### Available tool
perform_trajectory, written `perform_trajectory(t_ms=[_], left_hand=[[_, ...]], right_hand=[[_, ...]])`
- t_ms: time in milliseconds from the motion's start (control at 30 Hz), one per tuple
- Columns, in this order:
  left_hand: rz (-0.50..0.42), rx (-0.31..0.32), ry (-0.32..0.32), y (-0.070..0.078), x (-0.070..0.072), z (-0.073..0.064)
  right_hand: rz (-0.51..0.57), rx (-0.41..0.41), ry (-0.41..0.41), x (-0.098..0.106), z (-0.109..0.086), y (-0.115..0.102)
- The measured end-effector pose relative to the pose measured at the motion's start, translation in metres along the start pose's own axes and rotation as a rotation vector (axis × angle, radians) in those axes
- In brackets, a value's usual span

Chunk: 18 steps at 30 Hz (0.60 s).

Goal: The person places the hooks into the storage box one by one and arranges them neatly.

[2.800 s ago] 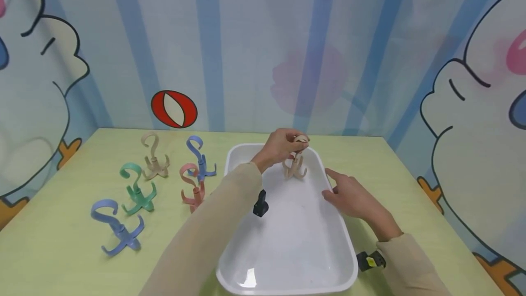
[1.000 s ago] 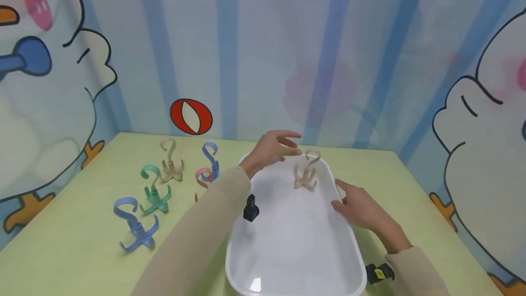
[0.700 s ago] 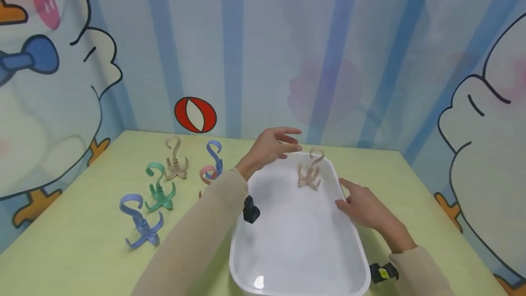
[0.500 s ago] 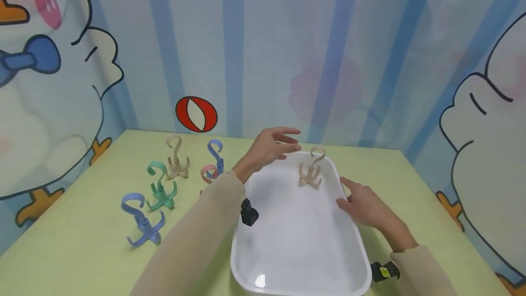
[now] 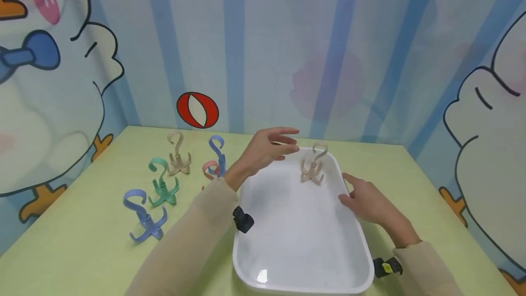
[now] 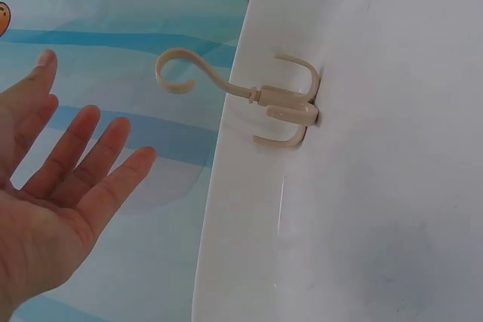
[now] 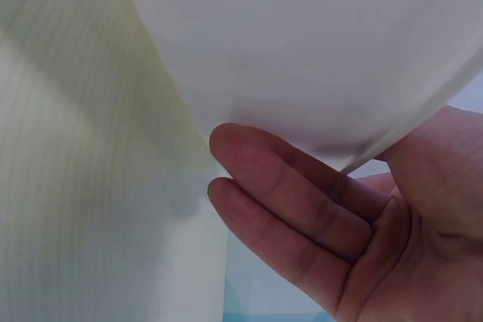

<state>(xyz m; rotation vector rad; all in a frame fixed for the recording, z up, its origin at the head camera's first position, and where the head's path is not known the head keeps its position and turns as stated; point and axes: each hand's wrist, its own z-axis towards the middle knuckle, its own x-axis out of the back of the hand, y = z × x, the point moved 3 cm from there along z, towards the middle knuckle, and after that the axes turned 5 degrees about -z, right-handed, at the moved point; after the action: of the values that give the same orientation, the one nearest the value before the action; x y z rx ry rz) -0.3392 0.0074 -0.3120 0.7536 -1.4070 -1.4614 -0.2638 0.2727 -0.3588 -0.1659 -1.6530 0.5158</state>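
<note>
A beige swivel hook [image 5: 313, 170] with several curved prongs stands upright at the far end of the white plastic tray [image 5: 302, 241]. My left hand [image 5: 265, 150] hovers over the tray's far left rim, fingers spread and apart from the hook. In the left wrist view, its palm [image 6: 45, 239] shows with nothing in it. My right hand [image 5: 365, 200] holds the tray's right rim, thumb on the inner side. Seen from the right wrist, its fingers [image 7: 279, 194] lie beneath the rim along the outer wall.
Left of the tray on the pale green table [image 5: 61, 241] stand more hooks: a front blue hook [image 5: 145, 218], a green hook [image 5: 163, 186], a beige hook [image 5: 178, 159], a rear blue hook [image 5: 219, 154] and a pink hook [image 5: 210, 169], partly behind my left arm. A patterned backdrop [image 5: 271, 58] rises behind.
Earlier my left hand held the beige hook by its top in the tray. It has let go and drawn back left, and the hook stands alone. My right hand stays on the rim.
</note>
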Motion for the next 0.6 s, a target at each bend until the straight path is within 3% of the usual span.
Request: perform_trajectory(t_ms=[233,600], left_hand=[[-0.028,-0.026,-0.025,0.008,-0.002,-0.013],[0.010,-0.053,-0.068,0.012,-0.002,-0.031]], right_hand=[[0.005,-0.011,-0.006,0.001,0.000,0.001],[0.009,-0.019,-0.010,-0.002,0.001,0.001]])
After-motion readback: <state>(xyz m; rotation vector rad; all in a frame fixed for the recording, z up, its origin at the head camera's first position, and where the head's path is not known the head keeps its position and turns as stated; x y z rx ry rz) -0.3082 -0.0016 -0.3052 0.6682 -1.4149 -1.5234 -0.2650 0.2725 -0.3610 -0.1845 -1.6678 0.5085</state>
